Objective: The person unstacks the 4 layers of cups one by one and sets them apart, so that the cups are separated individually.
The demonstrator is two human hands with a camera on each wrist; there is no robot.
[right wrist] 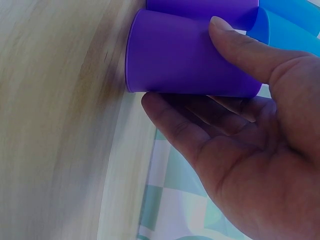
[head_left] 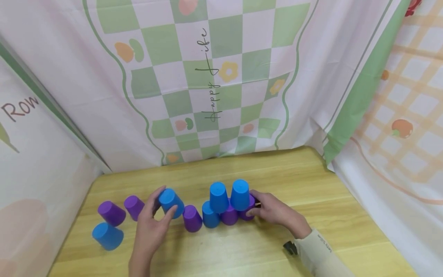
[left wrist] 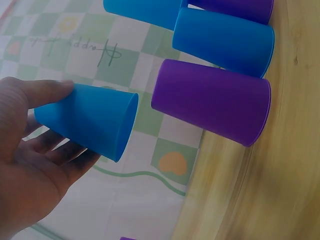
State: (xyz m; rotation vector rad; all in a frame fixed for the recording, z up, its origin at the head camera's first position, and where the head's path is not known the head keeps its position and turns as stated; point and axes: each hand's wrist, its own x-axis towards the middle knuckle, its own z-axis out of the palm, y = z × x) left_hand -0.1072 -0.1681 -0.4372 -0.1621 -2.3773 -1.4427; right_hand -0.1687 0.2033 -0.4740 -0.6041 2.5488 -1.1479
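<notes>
In the head view my left hand (head_left: 152,225) grips an upside-down blue cup (head_left: 172,202), thumb on one side and fingers on the other. The left wrist view shows that blue cup (left wrist: 87,120) apart from the purple cup (left wrist: 212,102) at the near end of the row. My right hand (head_left: 277,211) holds the purple cup (head_left: 246,211) at the row's right end, its thumb on the near side. Between the end cups stand a blue cup (head_left: 210,215) and a purple cup (head_left: 229,216). Two blue cups, a left one (head_left: 219,198) and a right one (head_left: 240,195), rest on top.
On the left of the wooden table (head_left: 242,250) stand two purple cups, one (head_left: 111,213) farther left and one (head_left: 134,207) partly behind my left hand. A blue cup (head_left: 108,236) is nearer. A patterned curtain (head_left: 221,96) hangs behind the table.
</notes>
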